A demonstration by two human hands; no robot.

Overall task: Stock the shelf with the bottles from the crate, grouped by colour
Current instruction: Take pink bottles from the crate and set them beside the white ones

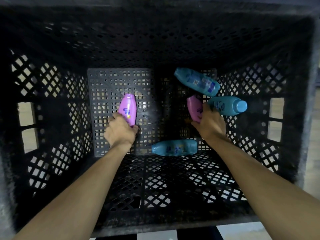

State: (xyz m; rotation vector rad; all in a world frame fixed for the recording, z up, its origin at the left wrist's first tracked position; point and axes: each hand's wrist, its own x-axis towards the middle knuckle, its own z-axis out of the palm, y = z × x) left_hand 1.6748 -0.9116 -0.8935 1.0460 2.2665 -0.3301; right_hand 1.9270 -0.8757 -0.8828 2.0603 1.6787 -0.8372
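I look straight down into a deep black lattice crate (pixel 52 104). My left hand (pixel 119 131) grips the lower end of a pink bottle (pixel 127 108) on the left of the crate floor. My right hand (pixel 210 124) grips a second pink bottle (pixel 194 108) on the right. Three teal bottles lie on the floor: one (pixel 197 81) at the far right, one (pixel 227 105) with its cap pointing right just beyond my right hand, and one (pixel 174 147) lying sideways near me between my forearms. The shelf is out of view.
The crate's tall walls surround both arms on every side. Handle cut-outs (pixel 27 125) pierce the left and right walls. A black-and-white tiled floor (pixel 155 235) shows below the crate's near rim.
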